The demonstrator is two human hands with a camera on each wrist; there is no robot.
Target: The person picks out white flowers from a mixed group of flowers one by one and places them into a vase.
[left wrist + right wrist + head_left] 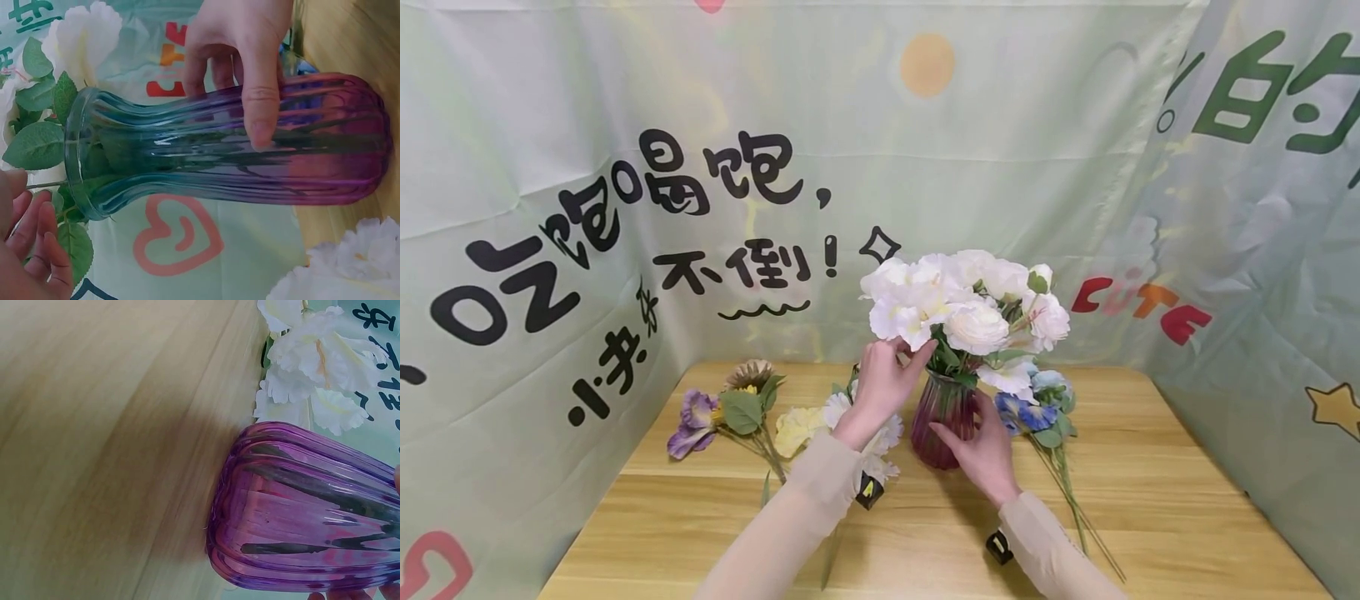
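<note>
A ribbed glass vase (934, 425), green-blue at the mouth and pink-purple at the base, stands on the wooden table. Several stems show through its glass, and white artificial flowers (976, 325) spread above the rim. My right hand (988, 450) grips the vase's body, thumb on the near side and fingers on the far side. At the mouth, my left hand (883, 379) pinches a thin flower stem (45, 185) among green leaves (37, 145). In the right wrist view, the vase base (281, 519) rests on the tabletop; only fingertips of the right hand show.
Left of the vase lie purple (694, 423), brown, yellow (797, 429) and white flowers (883, 437), partly behind the left arm. Blue flowers (1030, 412) with long stems lie to the right. Printed cloth (1000, 125) hangs behind the wooden table (1150, 483) and at both sides.
</note>
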